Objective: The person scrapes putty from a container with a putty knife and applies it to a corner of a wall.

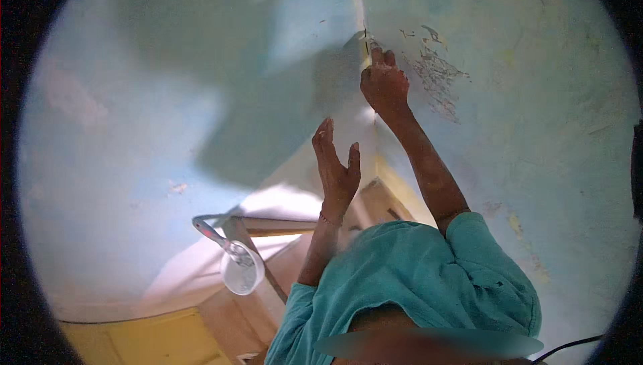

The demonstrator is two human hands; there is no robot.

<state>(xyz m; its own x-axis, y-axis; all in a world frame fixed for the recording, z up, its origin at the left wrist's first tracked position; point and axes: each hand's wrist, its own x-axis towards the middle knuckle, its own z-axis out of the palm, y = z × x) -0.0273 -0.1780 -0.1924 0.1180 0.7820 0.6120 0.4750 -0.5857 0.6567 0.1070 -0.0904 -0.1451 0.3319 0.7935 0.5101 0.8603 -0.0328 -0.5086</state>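
My right hand (383,84) is raised to the wall corner, at a thin dark crack (366,38); its fingers are bent and close together, and whatever they may hold is too small to make out. Beside it on the right is a patch of flaking paint (435,77). My left hand (335,164) is lifted lower and to the left, open, with thumb apart from the fingers and nothing in it. Below and left of that hand, a white tub (242,276) holds a grey-and-red handled tool (213,233) and sits at a narrow wooden board (273,289).
Pale blue-green walls (134,130) meet at the corner. A horizontal wooden bar (288,226) runs below my left hand, among more boards. A yellow panel (140,338) is at the lower left, and a black cable (569,343) crosses the lower right.
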